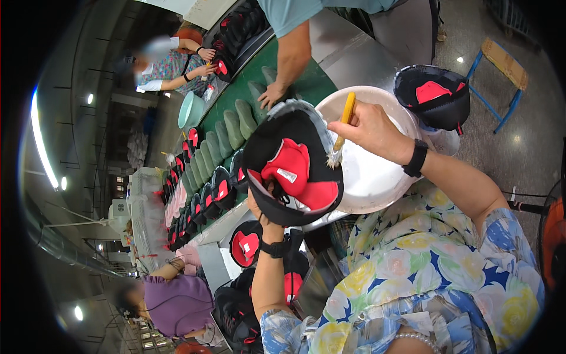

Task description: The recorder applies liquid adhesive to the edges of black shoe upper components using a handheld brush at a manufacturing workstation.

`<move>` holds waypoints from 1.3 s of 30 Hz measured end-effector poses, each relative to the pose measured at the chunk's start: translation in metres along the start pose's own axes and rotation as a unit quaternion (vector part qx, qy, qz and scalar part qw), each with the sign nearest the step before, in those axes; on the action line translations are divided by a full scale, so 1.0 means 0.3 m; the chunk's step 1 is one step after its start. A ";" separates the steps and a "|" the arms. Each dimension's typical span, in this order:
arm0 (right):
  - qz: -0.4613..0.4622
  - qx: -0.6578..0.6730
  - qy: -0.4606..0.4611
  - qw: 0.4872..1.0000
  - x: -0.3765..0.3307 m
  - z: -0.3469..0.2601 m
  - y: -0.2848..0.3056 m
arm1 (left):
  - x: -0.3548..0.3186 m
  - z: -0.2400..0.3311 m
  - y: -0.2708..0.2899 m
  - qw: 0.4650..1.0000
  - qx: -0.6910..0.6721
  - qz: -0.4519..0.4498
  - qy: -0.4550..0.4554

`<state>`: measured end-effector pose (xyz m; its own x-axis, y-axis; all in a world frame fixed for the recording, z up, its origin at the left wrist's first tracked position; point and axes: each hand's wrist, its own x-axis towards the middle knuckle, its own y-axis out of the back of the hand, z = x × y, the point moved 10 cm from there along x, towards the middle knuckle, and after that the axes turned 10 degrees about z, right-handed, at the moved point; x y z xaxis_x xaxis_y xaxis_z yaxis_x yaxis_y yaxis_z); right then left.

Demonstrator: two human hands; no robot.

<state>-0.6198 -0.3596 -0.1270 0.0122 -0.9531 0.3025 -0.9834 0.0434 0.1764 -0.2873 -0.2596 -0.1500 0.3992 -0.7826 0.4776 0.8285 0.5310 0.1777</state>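
A worker's left hand (263, 217) grips a black-and-red shoe upper (292, 168) from below, fingers closed on its lower edge, holding it raised in front of the body and just left of a wide white basin (377, 171); the right hand (370, 128) is closed around the yellow handle of a small brush (344, 127), whose pale bristles touch the upper's whitened right rim, above the basin's white contents.

The risks, as a judgement: the brush is loaded, and a slip of the wrist could smear white paste onto the red lining; the upper is held only at its bottom edge (one hand, no support beneath), so pressure from the bristles could tip it into the basin.

A small pale rectangular label (287, 175) sits on the red tongue near the upper's centre; its print is too small to tell.

Behind, a green conveyor belt (306, 79) carries rows of green shoe lasts (236, 121) and more black-and-red uppers (215, 189); a co-worker's hand (272, 93) rests on the belt beside the lasts; another finished upper (433, 94) lies beyond the basin at right; a blue-legged stool (501, 68) stands on the floor; further people work along the belt's far side.
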 end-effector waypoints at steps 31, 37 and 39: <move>-0.124 0.074 0.449 0.882 -0.129 -0.400 -0.150 | -0.144 0.003 -0.275 0.980 -0.064 -0.138 0.131; -0.210 0.013 0.262 0.942 -0.049 -0.229 -0.133 | -0.114 0.065 -0.229 0.969 -0.109 -0.138 0.175; -0.280 -0.056 0.177 0.942 -0.051 -0.140 -0.141 | -0.099 0.011 -0.171 0.967 -0.117 -0.132 0.181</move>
<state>-0.5708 -0.3342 -0.0998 0.6025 -0.6777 0.4217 -0.7796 -0.3863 0.4930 -0.3429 -0.2625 -0.1705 0.2386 -0.9658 0.1012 0.9695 0.2428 0.0319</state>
